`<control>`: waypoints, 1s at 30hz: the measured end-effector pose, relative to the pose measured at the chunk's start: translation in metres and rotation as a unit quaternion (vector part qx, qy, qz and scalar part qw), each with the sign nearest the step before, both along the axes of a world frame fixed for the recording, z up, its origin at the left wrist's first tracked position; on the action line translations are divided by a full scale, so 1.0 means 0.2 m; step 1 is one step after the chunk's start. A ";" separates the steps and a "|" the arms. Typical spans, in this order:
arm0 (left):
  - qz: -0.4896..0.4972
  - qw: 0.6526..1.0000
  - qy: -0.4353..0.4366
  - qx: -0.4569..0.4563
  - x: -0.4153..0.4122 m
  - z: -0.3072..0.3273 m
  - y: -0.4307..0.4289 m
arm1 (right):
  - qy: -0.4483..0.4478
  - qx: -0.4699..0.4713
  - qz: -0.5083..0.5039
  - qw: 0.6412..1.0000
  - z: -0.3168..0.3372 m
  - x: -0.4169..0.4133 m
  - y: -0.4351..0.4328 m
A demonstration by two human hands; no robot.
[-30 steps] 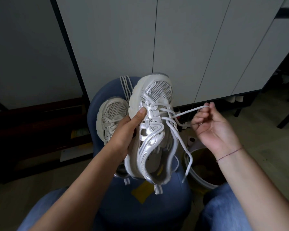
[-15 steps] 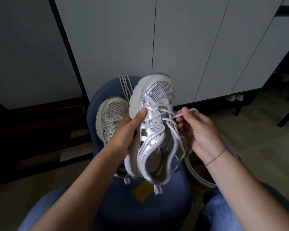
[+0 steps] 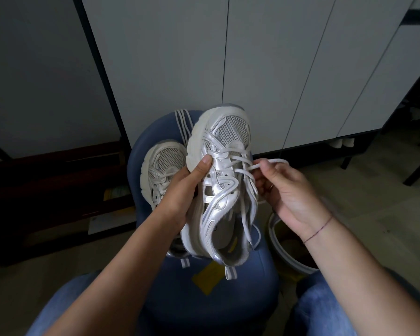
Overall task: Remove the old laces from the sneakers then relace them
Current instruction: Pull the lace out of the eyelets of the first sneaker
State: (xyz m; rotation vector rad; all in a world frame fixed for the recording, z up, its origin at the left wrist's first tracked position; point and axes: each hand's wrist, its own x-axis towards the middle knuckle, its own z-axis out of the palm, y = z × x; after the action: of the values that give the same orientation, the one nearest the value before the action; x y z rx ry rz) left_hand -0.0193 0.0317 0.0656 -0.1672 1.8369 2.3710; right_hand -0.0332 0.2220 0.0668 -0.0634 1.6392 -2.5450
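One sneaker [image 3: 164, 173] rests on a blue stool [image 3: 240, 299] before grey cabinets [image 3: 264, 69].

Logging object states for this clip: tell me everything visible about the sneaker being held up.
The white and silver mesh sneaker is held in the air above the blue padded stool, toe up and away from the person, opening towards the camera. It has a chunky white sole, grey mesh toe panel and glossy silver overlays. The left hand grips its side, thumb on the upper. Its white lace is partly loosened, and the right hand pinches a loop of it.
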 end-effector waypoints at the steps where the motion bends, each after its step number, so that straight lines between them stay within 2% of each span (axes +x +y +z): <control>1: 0.001 1.000 0.000 -0.004 0.00 0.00 0.00 | 0.014 0.025 -0.013 1.000 -0.01 0.00 -0.01; 6: -0.004 1.000 0.007 -0.012 0.00 0.00 0.00 | 0.037 0.075 -0.078 0.993 0.00 0.00 -0.02; 13: 0.004 1.000 0.012 -0.007 -0.01 0.00 -0.02 | -0.033 -0.122 -0.131 0.983 0.07 -0.06 0.14; 19: 0.001 1.000 0.010 -0.010 -0.01 -0.01 -0.01 | -0.005 0.002 -0.045 0.999 0.03 -0.01 0.04; 23: -0.001 1.000 0.011 -0.011 0.00 -0.01 -0.01 | 0.028 0.057 -0.040 0.997 0.00 0.00 -0.01; 26: -0.004 1.000 0.011 -0.017 -0.01 -0.01 -0.01 | 0.022 0.048 -0.062 0.997 0.01 0.00 0.00; 30: -0.001 1.000 0.010 -0.016 -0.02 -0.01 -0.02 | -0.006 -0.056 -0.108 0.993 0.05 -0.03 0.06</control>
State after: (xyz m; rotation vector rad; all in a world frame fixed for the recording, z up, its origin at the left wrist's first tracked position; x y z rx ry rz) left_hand -0.0227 0.0276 0.0630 -0.1448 1.8822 2.3517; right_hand -0.0399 0.2334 0.0768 0.1249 1.5753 -2.7890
